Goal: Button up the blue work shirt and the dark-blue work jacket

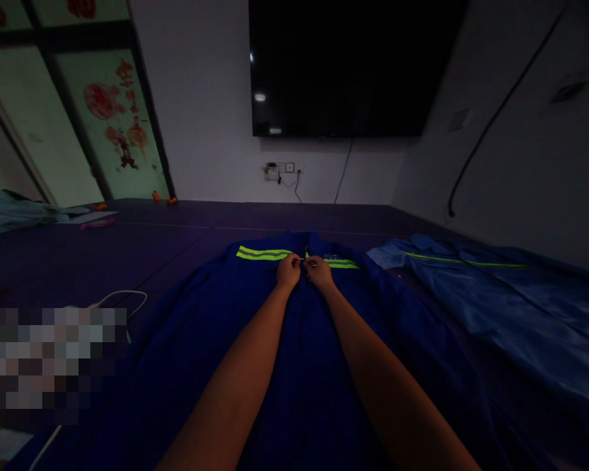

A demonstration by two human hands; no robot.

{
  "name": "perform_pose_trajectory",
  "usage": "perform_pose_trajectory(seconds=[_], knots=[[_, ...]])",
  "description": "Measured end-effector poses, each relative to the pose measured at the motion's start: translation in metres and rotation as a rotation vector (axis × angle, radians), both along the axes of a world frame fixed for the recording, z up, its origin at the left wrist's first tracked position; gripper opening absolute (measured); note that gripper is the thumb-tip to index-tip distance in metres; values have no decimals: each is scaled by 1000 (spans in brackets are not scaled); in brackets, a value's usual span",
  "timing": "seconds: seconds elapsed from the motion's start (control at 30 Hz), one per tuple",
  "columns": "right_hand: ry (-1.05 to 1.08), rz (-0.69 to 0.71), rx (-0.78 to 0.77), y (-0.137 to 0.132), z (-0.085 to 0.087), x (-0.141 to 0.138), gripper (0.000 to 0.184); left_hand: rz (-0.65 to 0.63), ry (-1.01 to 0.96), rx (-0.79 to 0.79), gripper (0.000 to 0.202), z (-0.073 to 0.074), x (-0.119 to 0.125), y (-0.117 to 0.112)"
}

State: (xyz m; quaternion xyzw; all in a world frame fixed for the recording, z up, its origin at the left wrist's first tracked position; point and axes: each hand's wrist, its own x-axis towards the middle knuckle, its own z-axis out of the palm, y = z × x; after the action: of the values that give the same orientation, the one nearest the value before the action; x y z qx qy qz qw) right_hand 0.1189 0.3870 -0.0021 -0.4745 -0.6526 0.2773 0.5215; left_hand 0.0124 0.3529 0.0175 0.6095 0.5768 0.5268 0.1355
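A dark blue work jacket (216, 327) lies spread out in front of me, collar at the far end, with yellow-green and grey reflective strips across its chest. My left hand (288, 272) is closed in a pinch at the jacket's front edge, beside the left strip. Right next to it, my right hand (319, 273) pinches the other front edge, close to the right strip. The fingertips of both hands almost meet at the centre opening below the collar. Whether a button or a zip lies between them is too small to tell.
To the right lies a lighter blue garment (495, 301) with a thin yellow-green stripe. A white cable (127, 292) and a blurred-out patch (44, 353) are at left. Pale cloth (19, 212) lies farther back. A large screen (348, 65) hangs on the wall above sockets (285, 168).
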Motion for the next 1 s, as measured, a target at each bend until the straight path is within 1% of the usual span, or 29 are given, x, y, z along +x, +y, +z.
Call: perform_pose_trajectory(seconds=[0.13, 0.3, 0.47, 0.57, 0.73, 1.0], knots=[[-45, -12, 20, 4, 0, 1, 5, 12, -2, 1, 14, -1, 2, 0], [-92, -23, 35, 5, -1, 1, 8, 31, -14, -2, 16, -4, 3, 2], [-114, -21, 36, 4, -1, 2, 4, 54, -30, -6, 9, -5, 2, 4], [-115, -20, 29, 3, 0, 2, 7, 57, -39, -8, 10, -4, 2, 5], [-92, -11, 10, 1, 2, 2, 5, 66, -56, -19, 13, -3, 1, 7], [-43, 3, -21, -5, 4, -1, 8, 83, -130, -47, 13, -8, -3, 12]])
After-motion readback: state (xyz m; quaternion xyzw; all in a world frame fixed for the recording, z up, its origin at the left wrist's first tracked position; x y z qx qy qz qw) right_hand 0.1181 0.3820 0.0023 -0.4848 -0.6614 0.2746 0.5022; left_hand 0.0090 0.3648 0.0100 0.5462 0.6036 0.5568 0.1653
